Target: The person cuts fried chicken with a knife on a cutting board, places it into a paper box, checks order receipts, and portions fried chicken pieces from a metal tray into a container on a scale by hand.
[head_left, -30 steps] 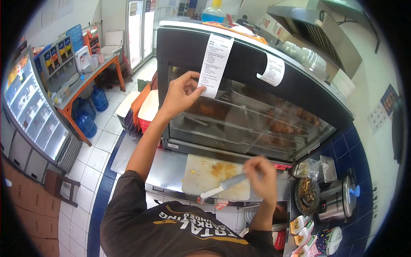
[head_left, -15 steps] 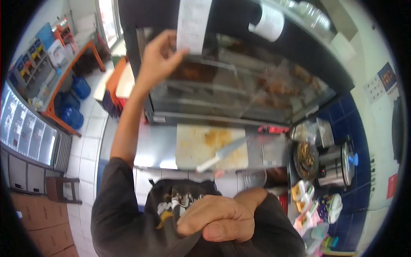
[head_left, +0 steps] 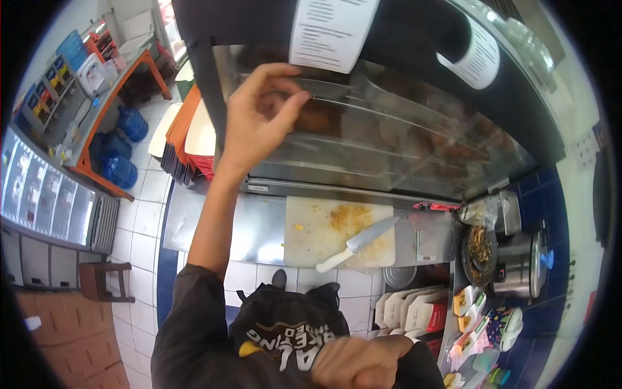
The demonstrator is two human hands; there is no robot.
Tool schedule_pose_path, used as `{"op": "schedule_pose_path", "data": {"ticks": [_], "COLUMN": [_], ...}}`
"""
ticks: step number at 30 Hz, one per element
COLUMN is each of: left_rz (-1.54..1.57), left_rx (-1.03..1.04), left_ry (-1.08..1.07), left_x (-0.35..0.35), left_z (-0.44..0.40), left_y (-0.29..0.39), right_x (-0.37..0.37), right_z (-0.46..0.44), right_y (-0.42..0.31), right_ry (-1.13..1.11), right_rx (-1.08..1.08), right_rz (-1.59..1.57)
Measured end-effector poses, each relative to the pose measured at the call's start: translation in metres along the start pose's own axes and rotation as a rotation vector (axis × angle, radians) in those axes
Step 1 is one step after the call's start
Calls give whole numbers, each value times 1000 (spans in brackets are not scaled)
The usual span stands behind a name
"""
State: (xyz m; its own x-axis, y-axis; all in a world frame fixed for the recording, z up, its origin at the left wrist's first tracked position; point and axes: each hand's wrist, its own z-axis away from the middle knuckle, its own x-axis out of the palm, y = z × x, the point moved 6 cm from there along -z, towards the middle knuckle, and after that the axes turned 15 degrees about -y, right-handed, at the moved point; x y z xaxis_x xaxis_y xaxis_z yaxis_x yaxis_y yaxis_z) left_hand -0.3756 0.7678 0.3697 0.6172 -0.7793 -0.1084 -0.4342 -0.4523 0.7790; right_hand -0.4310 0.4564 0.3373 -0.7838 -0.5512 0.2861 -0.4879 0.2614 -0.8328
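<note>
My left hand (head_left: 265, 120) is raised in front of the glass-fronted display case (head_left: 389, 146). Its thumb and fingers are curved and apart, with nothing seen between them. Just above the fingertips a printed paper slip (head_left: 330, 32) hangs from the case's dark upper frame. Low in the view, before my chest, my right hand (head_left: 356, 363) is curled closed and slightly blurred; no object shows in it. Below the case lies a stained white cutting board (head_left: 308, 236). A knife with a white handle (head_left: 359, 243) rests across its right side, the blade pointing up and right.
A second curled paper slip (head_left: 476, 58) hangs at the right. A stone mortar with dark food (head_left: 478, 253) stands beside a metal cooker (head_left: 515, 269). Folded food boxes (head_left: 411, 310) sit under the counter. At left are a brown stool (head_left: 103, 280) and blue water jugs (head_left: 120, 170).
The view has shifted, so the counter and board show more fully. My left hand sits slightly lower against the slip, its fingers apart. My right hand has dropped lower in view.
</note>
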Motion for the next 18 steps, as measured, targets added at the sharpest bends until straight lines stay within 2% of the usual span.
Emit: {"op": "schedule_pose_path", "data": {"ticks": [1,2,3,4,6,8,9,11,13,15,17,18], "left_rz": [41,-7,-20,-26,7,-208,-330,-577,-707,-819,-814,-815], "left_rx": [39,-44,-85,-128,-357,-467,-421,-328,-266,-399,-405,-427], "left_ry": [47,104,45,-23,-303,-601,-676,-801,-853,-1036,-1034,-1015], "left_x": [-1,2,9,25,87,153,181,225,247,263,272,271], "left_z": [9,27,47,72,133,199,216,245,262,278,294,295], "left_y": [-6,-13,-28,-48,-92,-136,-137,-133,-141,-169,-184,-192], "right_x": [-18,-40,-67,-108,-161,-174,-177,-177,-182,-191,-190,-190], "right_z": [19,44,76,123,232,299,314,330,323,305,279,278], "right_y": [-2,0,7,21,69,94,98,100,104,108,112,112], "right_ry": [258,588,891,1048,1314,1552,1577,1633,1643,1661,1538,1554], "right_rx": [63,163,273,435,508,711,707,1188,1195,1193,1132,1110], "right_rz": [105,218,334,763,969,1079,1078,1283,1203,1128,1210,1219]}}
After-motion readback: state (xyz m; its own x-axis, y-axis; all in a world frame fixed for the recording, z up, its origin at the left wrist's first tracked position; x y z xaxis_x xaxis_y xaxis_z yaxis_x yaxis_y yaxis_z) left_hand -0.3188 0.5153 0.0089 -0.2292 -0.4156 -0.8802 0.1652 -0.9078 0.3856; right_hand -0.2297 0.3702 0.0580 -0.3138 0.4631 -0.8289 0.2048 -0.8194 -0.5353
